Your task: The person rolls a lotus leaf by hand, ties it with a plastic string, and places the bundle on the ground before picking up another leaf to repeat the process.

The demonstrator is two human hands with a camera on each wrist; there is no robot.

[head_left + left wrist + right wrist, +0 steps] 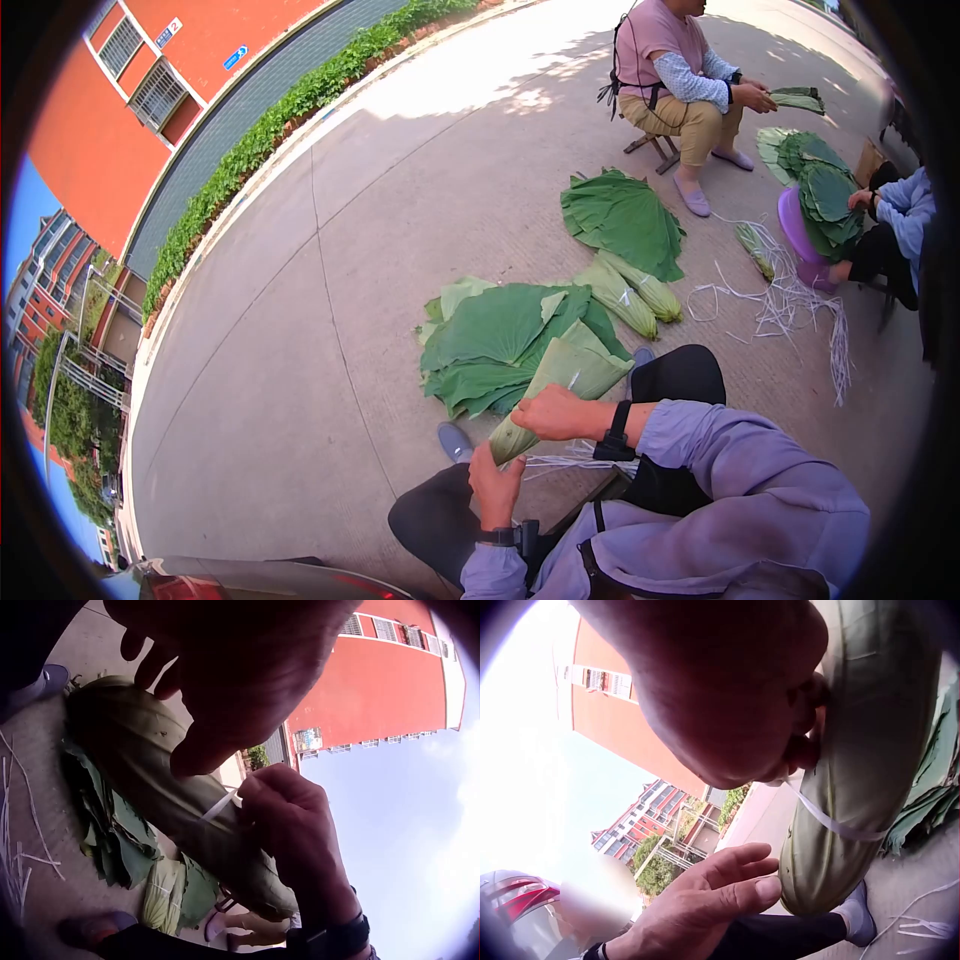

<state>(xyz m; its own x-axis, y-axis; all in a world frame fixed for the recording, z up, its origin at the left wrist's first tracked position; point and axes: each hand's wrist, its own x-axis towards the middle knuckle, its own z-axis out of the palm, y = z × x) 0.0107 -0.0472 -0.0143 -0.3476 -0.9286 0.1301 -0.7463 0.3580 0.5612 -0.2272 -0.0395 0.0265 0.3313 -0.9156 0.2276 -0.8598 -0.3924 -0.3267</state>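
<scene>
A long bundle of folded pale-green leaves (570, 362) lies across in front of me, over my knees. My right hand (562, 412) is at its side and pinches a white strip (832, 823), which runs around the bundle in the right wrist view. At the bundle's near end is my left hand (496, 488). Its fingers are fairly straight and its thumb lies along the leaf surface, as the right wrist view shows the left hand (712, 900). In the left wrist view the strip (219, 804) stretches taut from the right hand's fingertips (251, 787).
A pile of large green leaves (490, 335) lies ahead, with two tied bundles (625, 292) beside it and another leaf pile (622, 222) beyond. White strips (775, 290) are scattered at right. One person (690, 95) sits on a stool; another (905, 210) sits by more leaves.
</scene>
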